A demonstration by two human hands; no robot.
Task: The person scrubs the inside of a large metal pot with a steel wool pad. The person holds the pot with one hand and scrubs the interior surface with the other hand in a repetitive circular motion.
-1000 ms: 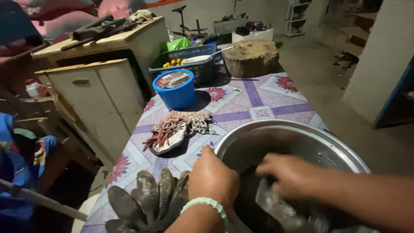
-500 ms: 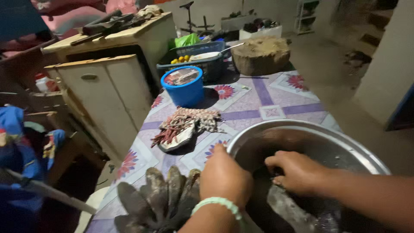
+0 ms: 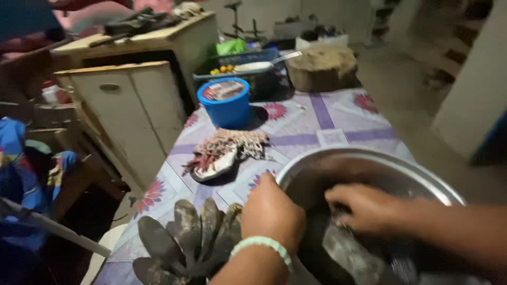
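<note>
Both hands work the near-right metal basin (image 3: 369,163): left hand (image 3: 272,211) clasps its rim, right hand (image 3: 367,208) closes on a wet fish (image 3: 351,253) (likely slippery, best gripped mid-body).

On the flowered tablecloth (image 3: 327,124) before me lie a dirty rubber glove (image 3: 182,243) and a striped knit glove (image 3: 219,153), with a blue tub (image 3: 225,103), a blue basket (image 3: 248,74), a wooden chopping block (image 3: 323,67) and a cream cabinet (image 3: 124,105) beyond.
</note>
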